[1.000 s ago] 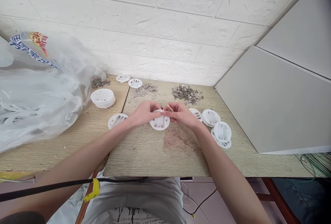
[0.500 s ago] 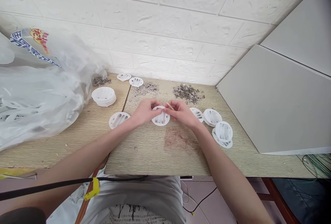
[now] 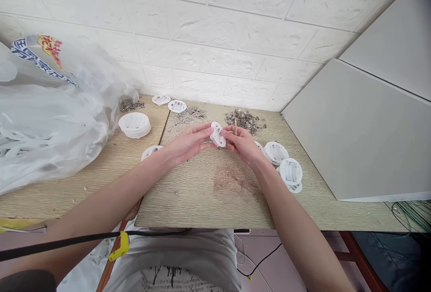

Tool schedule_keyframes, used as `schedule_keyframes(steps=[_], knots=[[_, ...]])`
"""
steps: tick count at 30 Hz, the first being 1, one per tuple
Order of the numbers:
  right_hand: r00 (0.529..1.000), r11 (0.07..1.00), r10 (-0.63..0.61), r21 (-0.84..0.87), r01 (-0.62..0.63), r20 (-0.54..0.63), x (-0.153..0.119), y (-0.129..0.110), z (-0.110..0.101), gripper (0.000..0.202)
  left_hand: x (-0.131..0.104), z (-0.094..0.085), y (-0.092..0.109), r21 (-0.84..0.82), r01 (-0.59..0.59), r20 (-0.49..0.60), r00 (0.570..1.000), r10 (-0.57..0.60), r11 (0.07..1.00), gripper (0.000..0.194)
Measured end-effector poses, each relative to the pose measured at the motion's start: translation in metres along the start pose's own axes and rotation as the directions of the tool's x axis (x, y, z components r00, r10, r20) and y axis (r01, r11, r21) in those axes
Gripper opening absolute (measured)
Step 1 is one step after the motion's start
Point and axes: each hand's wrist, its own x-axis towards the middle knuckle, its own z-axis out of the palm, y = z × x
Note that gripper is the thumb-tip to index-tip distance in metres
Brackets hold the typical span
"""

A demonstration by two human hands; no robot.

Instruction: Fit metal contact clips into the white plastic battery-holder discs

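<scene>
A round white plastic battery holder [image 3: 218,134] is held up off the table between both hands, tilted so its face looks narrow. My left hand [image 3: 191,143] grips its left edge, thumb in front. On the right edge, my right hand [image 3: 243,144] pinches it, and a thin light-coloured stick [image 3: 235,126] pokes up from among the same hand's fingers. Behind the hands lie a pile of small silvery metal pieces [image 3: 247,120] and a scatter of finer metal bits [image 3: 189,117]. Another white holder [image 3: 150,152] is partly covered by my left forearm.
Several white holders [image 3: 291,171] lie overlapping on the right. A stack of white discs [image 3: 134,123] stands at left, beside a big clear plastic bag [image 3: 60,126] of white parts. Grey panels [image 3: 363,134] lean at right. A black cable [image 3: 84,238] crosses low in front.
Both hands have lifted the battery holder off the table and tipped it from lying face-up to edge-on. The stick in my right hand now points more upright.
</scene>
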Motion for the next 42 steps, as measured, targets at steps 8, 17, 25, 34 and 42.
schedule_keyframes(steps=[8,17,25,34,42], knots=[[0.996,0.986,-0.076,-0.154,0.069,-0.039,-0.0006,-0.0018,-0.0015,0.049,0.0020,0.0026,0.0006,-0.057,-0.041,-0.122,0.992,0.034,0.998,0.019],[0.953,0.740,-0.299,-0.618,0.265,0.050,0.0000,0.0032,-0.0068,0.041,0.0028,0.0020,0.0010,-0.053,-0.056,-0.199,0.979,0.044,0.997,0.020],[0.936,0.565,-0.350,-0.788,0.244,0.038,-0.0024,0.0004,-0.0020,0.030,0.0001,0.0071,0.0026,-0.043,-0.037,-0.223,0.974,0.026,0.998,0.017],[0.901,0.374,-0.429,-0.894,0.246,0.068,-0.0046,0.0031,0.0000,0.024,-0.0004,0.0076,0.0003,-0.014,-0.033,-0.233,0.972,0.029,0.999,0.019],[0.875,0.333,-0.476,-0.902,0.276,0.093,-0.0054,0.0039,0.0023,0.024,0.0002,0.0071,-0.0003,-0.016,-0.034,-0.242,0.970,0.029,0.999,0.022]])
